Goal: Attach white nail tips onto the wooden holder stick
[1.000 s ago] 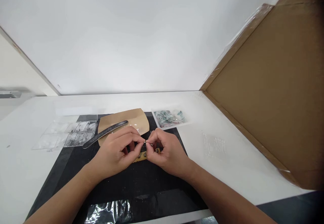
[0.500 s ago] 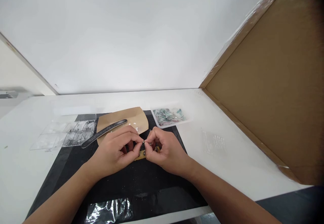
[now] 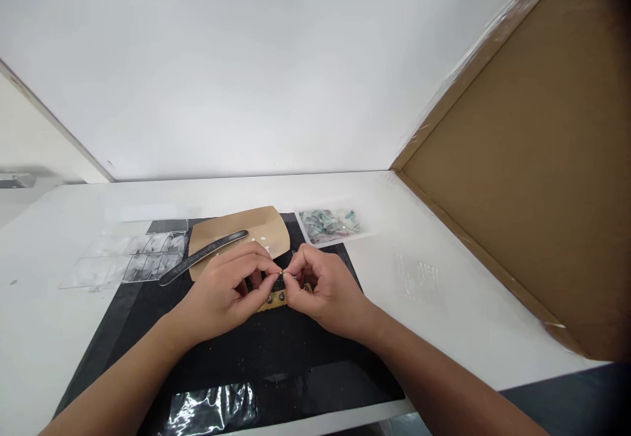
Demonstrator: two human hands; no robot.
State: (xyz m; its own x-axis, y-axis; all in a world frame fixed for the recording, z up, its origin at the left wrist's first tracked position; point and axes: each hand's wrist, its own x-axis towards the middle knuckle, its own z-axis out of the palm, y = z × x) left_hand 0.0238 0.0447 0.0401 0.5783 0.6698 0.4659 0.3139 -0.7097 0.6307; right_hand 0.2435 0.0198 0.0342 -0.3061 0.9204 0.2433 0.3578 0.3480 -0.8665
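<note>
Over the black mat, my left hand (image 3: pixel 236 283) and my right hand (image 3: pixel 320 283) meet fingertip to fingertip, each in a pinch. Between them is a tiny dark piece (image 3: pixel 280 275), too small to name; which hand bears it I cannot tell. Just below the fingertips lies a yellowish strip (image 3: pixel 275 301) with small round metallic pieces on it, partly covered by my hands. Behind my left hand, a dark curved nail file (image 3: pixel 202 258) rests across a sheet of brown paper (image 3: pixel 269 222), where several small white bits (image 3: pixel 263 239) lie.
A white tray (image 3: pixel 367 233) of small greenish packets stands at the back. To the left is a clear compartment box (image 3: pixel 152 255) with pale contents. Clear small pieces (image 3: pixel 417 275) lie at right, near a cardboard panel (image 3: pixel 503 179). The black mat (image 3: pixel 276 357) covers the front table.
My fingertips have shifted slightly up and to the right, and more of the yellowish strip's metallic pieces show. Both hands keep their pinch. The things around have stayed put.
</note>
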